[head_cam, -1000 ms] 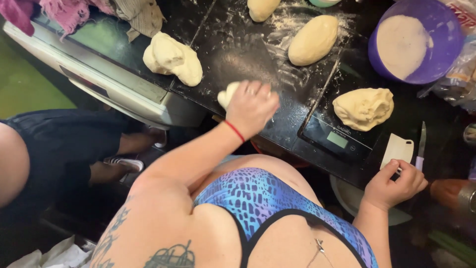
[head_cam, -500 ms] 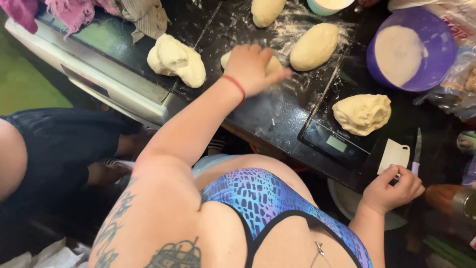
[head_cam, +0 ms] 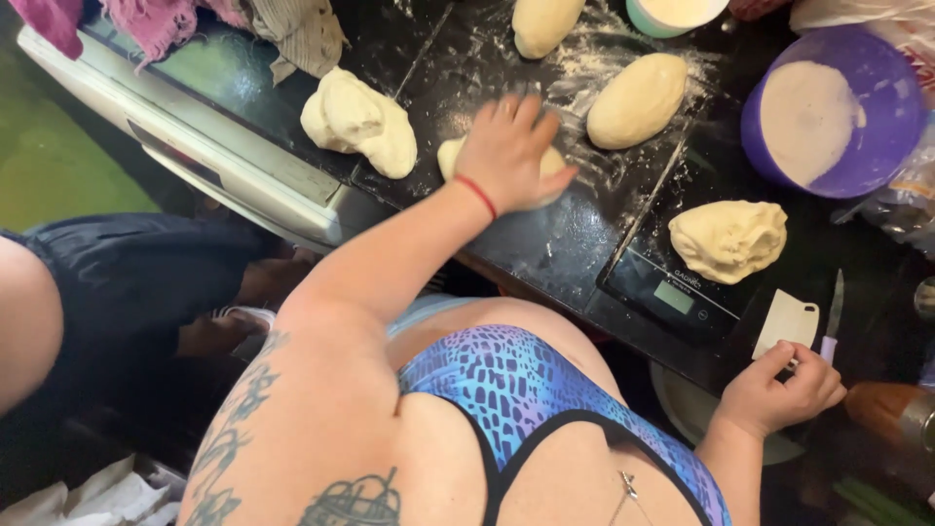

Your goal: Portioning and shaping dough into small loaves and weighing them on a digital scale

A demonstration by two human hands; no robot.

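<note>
My left hand point(head_cam: 508, 148) lies palm down over a small pale dough piece point(head_cam: 450, 156) on the black floured worktop point(head_cam: 565, 244), fingers spread across it. A big rough dough lump point(head_cam: 358, 122) sits just to its left and a smooth oval loaf point(head_cam: 638, 99) to its right. My right hand point(head_cam: 784, 392) rests curled at the counter's near edge, its fingertips touching the lower corner of a white scraper point(head_cam: 787, 319). A ragged dough lump point(head_cam: 729, 240) sits on the black kitchen scale point(head_cam: 662, 292).
A purple bowl of flour point(head_cam: 828, 109) stands at the right, another smooth loaf point(head_cam: 545, 21) and a teal cup point(head_cam: 674, 14) at the back. A small knife point(head_cam: 833, 317) lies beside the scraper. Cloths point(head_cam: 175, 21) hang at the top left. Another person's dark-clothed leg point(head_cam: 127, 282) is at the left.
My left hand rolled the small dough piece away from the near edge toward the loaves, then drew back slightly. My right hand stayed by the scraper.
</note>
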